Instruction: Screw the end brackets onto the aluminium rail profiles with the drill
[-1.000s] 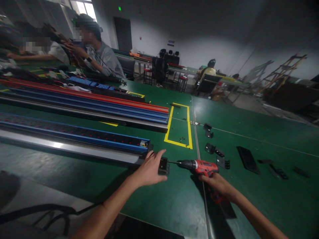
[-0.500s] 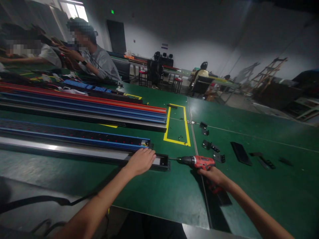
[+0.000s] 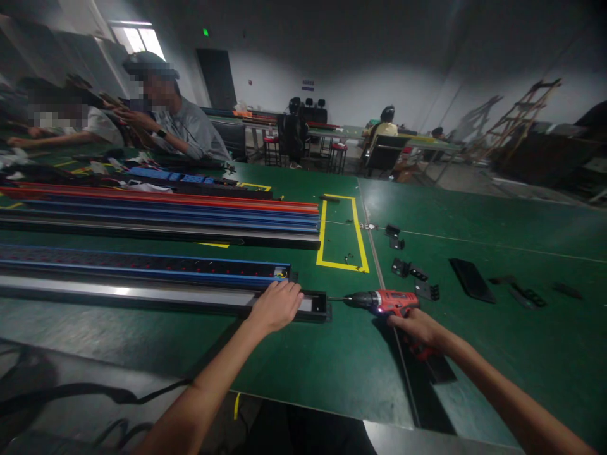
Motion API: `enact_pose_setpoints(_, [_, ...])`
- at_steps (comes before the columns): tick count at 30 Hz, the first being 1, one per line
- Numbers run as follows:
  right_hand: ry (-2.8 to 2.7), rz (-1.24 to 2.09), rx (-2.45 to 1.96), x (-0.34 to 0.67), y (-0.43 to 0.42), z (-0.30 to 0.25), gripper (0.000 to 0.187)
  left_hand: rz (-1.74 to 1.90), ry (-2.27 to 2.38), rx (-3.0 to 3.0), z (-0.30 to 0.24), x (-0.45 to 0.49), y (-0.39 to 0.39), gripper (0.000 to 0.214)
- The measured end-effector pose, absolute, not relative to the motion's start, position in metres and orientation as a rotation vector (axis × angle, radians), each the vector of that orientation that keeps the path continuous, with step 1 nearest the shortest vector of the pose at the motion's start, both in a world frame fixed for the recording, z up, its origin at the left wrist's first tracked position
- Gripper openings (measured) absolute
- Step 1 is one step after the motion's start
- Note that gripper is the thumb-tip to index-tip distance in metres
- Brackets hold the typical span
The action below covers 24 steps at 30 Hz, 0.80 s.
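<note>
My left hand (image 3: 276,304) is closed over the near long rail (image 3: 142,295) close to its right end, just left of the black end cap (image 3: 317,304). My right hand (image 3: 416,327) grips the handle of a red cordless drill (image 3: 385,302). The drill lies level, its bit pointing left at the end cap, and a small light glows under its nose. A blue rail (image 3: 142,268) lies just behind the near one.
Red, blue and black rails (image 3: 190,212) are stacked further back on the green table (image 3: 332,366). Small black brackets (image 3: 408,272) and a black plate (image 3: 471,279) lie right of a yellow taped rectangle (image 3: 342,234). Seated people (image 3: 175,123) work at the far left.
My left hand slid from the end cap leftward onto the rail and closed on it. The drill stayed aimed at the cap, and its light came on.
</note>
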State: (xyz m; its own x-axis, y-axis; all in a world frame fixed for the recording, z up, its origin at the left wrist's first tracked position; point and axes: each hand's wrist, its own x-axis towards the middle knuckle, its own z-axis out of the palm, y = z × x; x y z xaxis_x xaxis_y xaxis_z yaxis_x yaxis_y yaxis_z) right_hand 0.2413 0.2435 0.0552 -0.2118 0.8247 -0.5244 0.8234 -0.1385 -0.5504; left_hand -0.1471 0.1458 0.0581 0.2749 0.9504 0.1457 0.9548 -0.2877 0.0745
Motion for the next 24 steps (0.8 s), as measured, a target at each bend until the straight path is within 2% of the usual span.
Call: enact_pose_setpoints(24, [-1.981,1.297,-1.986,0.231,0.235,0.066,0.027,-0.251,-1.875,-2.522,0.058,-0.148,0.147,0.041])
